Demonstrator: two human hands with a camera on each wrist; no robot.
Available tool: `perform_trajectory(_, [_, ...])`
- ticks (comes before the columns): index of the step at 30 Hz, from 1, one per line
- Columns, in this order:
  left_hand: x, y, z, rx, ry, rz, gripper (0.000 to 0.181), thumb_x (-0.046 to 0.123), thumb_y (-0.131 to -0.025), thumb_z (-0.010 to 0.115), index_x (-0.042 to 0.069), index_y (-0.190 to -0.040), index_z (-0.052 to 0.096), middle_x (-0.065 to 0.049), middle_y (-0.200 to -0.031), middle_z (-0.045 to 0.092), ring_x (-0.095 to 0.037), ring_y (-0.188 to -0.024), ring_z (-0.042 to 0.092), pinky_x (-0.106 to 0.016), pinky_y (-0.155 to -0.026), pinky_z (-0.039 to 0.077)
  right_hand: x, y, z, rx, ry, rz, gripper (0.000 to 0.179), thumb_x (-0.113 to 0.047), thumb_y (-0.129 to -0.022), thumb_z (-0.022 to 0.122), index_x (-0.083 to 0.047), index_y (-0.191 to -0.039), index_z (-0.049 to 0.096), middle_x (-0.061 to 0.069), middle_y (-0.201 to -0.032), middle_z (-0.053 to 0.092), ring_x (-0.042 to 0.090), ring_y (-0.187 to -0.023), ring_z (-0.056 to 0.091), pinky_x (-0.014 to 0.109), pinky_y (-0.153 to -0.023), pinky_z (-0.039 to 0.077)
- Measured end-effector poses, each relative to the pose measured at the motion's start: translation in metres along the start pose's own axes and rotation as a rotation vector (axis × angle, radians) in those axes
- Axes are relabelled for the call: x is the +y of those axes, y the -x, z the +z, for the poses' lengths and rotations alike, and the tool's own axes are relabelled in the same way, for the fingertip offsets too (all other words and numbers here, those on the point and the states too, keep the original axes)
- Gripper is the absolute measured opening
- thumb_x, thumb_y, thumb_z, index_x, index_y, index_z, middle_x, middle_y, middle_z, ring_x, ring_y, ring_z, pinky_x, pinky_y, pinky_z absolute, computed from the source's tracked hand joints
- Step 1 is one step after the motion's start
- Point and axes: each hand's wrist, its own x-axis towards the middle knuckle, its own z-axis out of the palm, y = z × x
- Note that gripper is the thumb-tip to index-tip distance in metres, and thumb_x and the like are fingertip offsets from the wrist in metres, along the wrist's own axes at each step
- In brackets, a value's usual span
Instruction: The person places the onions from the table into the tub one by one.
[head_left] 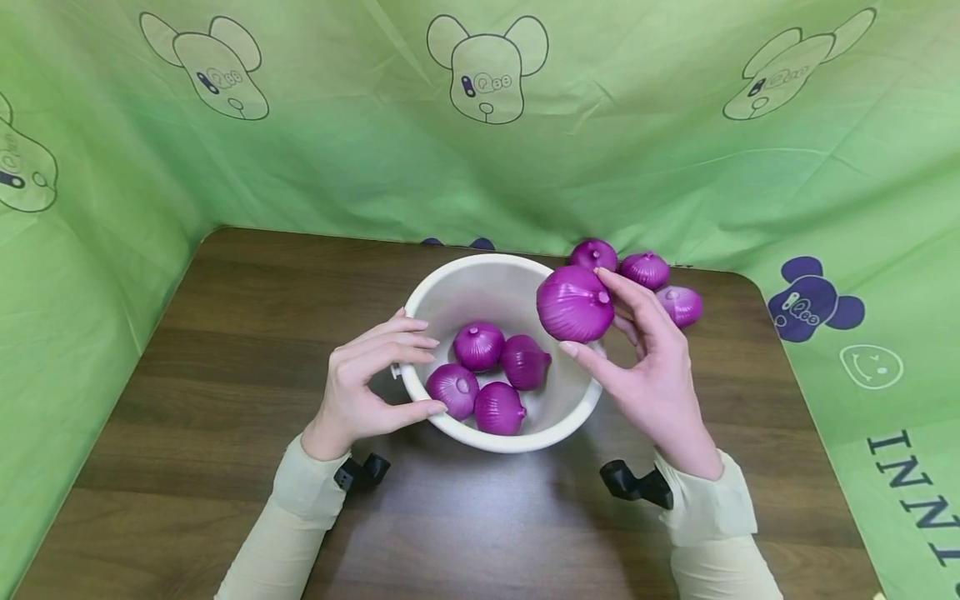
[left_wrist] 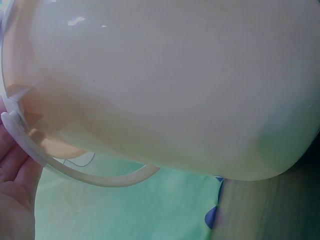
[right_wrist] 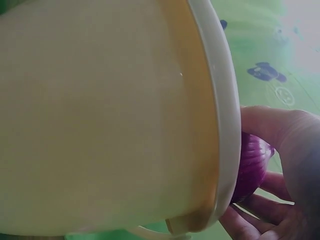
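Observation:
In the head view my right hand [head_left: 656,375] pinches a purple onion [head_left: 574,303] between thumb and fingers, over the right side of a white bucket's rim [head_left: 504,446]. The right wrist view shows this onion [right_wrist: 252,167] partly hidden behind the rim. Several more purple onions [head_left: 478,346] lie together on the bucket's floor. At the left rim, my left hand [head_left: 367,383] rests with fairly straight fingers and thumb reaching over the edge. The left wrist view has that hand [left_wrist: 17,185] beside the bucket's curved handle [left_wrist: 107,181], with its fingertips hidden behind the rim.
Three purple onions [head_left: 645,270] lie at the back right of the brown wooden table [head_left: 225,350], beyond my right hand. Green printed cloth [head_left: 360,150] hangs along the back and both sides of the table.

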Motion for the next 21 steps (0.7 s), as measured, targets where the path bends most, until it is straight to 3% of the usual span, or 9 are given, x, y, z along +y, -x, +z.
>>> perform_trajectory(9, [0.0, 0.0, 0.0, 0.001, 0.0, -0.001, 0.043, 0.038, -0.076, 0.092, 0.002, -0.093, 0.077, -0.014, -0.1, 0.075, -0.033, -0.104, 0.069, -0.057, -0.107, 0.047, 0.002, 0.0, 0.002, -0.029, -0.027, -0.03, 0.07, 0.024, -0.075, 0.076, 0.009, -0.14, 0.053, 0.018, -0.14, 0.058, 0.028, -0.128, 0.057, 0.039, -0.106, 0.049])
perform_trajectory(17, [0.0, -0.001, 0.001, -0.001, 0.0, 0.008, 0.041, 0.038, -0.077, 0.091, 0.002, -0.093, 0.077, -0.013, -0.1, 0.075, -0.036, -0.101, 0.069, -0.057, -0.106, 0.047, 0.027, 0.002, -0.002, -0.02, -0.065, -0.045, 0.075, 0.024, -0.074, 0.077, -0.002, -0.142, 0.058, 0.014, -0.14, 0.059, 0.033, -0.128, 0.055, 0.04, -0.107, 0.049])
perform_trajectory(21, [0.0, -0.001, 0.001, 0.002, 0.006, 0.008, 0.041, 0.038, -0.077, 0.091, 0.002, -0.094, 0.077, -0.014, -0.1, 0.075, -0.037, -0.101, 0.069, -0.057, -0.107, 0.047, 0.023, 0.002, -0.002, -0.018, -0.056, -0.046, 0.072, 0.024, -0.075, 0.076, 0.001, -0.14, 0.058, 0.014, -0.139, 0.06, 0.032, -0.127, 0.056, 0.04, -0.106, 0.049])
